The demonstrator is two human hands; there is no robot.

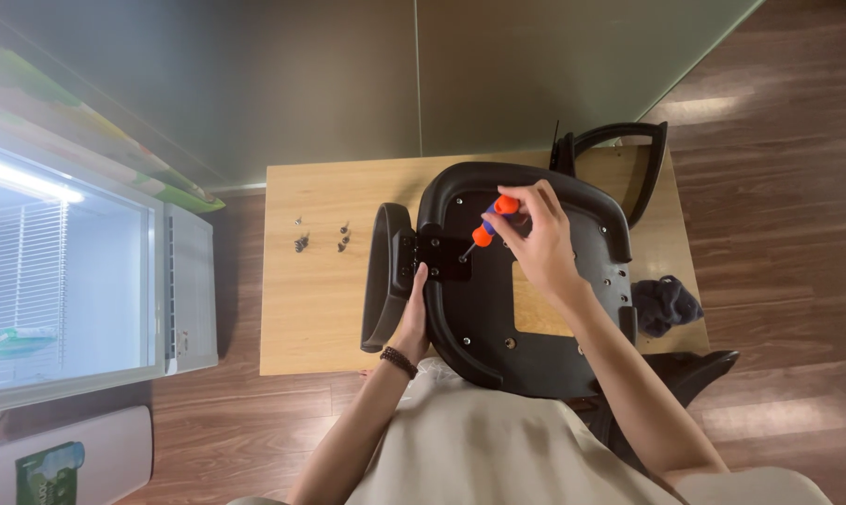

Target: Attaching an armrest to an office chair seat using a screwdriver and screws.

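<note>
Silver screws (322, 236) loose on table (292, 318), too small to make out well. Left hand (412, 323) pressed against armrest (385, 276), fingers together, tips hidden behind seat (484, 313). Right hand (540, 243) pinching orange-blue screwdriver (491, 220), tip on bracket (446, 257). Second armrest (629, 154) half hidden.

Right hand (535, 238) gripping an orange-and-blue screwdriver (490, 223), tip down on the black armrest bracket (441, 254) of an upturned black chair seat (498, 309). Left hand (412, 318) pressed against the seat's edge, just beside the left armrest (385, 276). Seat lying on a wooden table (320, 281). Loose screws (322, 238) well apart to the left. Second armrest (629, 159) at the table's far edge; dark cloth (664, 304) near the right edge.
</note>
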